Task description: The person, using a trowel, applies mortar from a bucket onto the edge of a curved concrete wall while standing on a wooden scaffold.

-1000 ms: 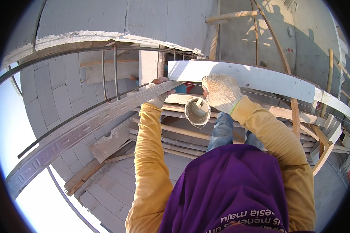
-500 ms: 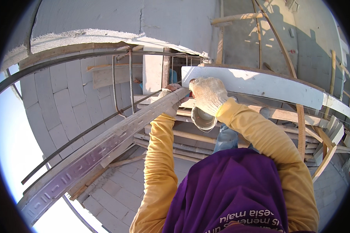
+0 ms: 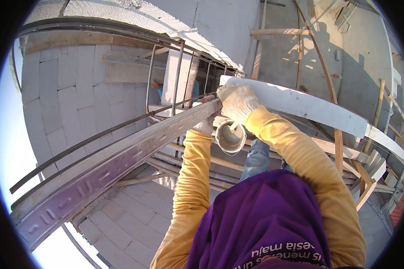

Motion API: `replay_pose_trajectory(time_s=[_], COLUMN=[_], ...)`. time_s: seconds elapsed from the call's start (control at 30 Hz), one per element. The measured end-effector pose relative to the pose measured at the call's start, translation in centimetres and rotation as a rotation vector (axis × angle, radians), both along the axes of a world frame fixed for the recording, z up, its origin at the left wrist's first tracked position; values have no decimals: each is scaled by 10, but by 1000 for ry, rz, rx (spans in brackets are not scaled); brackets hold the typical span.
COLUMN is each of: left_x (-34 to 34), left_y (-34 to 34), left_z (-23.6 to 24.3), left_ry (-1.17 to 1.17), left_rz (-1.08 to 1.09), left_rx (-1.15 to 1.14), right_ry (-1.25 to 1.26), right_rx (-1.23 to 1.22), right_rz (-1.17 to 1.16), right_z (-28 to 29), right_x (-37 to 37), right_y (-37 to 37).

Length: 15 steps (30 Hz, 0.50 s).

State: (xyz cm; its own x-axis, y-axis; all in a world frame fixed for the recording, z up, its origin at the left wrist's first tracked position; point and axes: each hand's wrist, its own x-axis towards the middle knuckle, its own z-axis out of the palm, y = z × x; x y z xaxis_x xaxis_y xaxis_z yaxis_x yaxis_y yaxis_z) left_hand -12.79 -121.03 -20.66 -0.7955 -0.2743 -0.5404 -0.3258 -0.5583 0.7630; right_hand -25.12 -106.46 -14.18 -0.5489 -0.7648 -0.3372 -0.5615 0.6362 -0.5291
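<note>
A long grey wooden beam slants from the lower left to the middle, with a purple slotted strip along its near side. At its upper end my left hand is closed round it, gloved, with bare fingertips showing on the far side. My right hand, in a pale knitted glove, is closed beside that end, against the left end of a white block. What its fingers grip is hidden. Just below the right hand hangs a round bucket with a pale stick-like piece in it.
Thin steel bars bend upright left of my hands, beside a block wall. Bamboo poles cross beneath. Another person's hand shows below, past the bars. Wooden props stand at the right.
The view has shifted, and the beam's lower end sits farther left and lower in it. My right hand has come closer to the beam's end. The bucket's opening shows more fully.
</note>
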Motion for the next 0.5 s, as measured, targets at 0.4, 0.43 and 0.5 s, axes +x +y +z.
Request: replay_pose_trajectory(time_s=[0.4, 0.43, 0.5], left_x=[15, 15, 8], left_y=[0, 1, 5], left_z=[-26, -27, -22], left_ry=[-231, -248, -305], left_rz=[262, 254, 298], left_rx=[42, 44, 68], right_ry=[311, 284, 234], right_rx=[-27, -8, 26], right_rz=[-266, -294, -350], right_z=[41, 43, 52], right_x=[-26, -23, -8], right_y=[88, 103, 137])
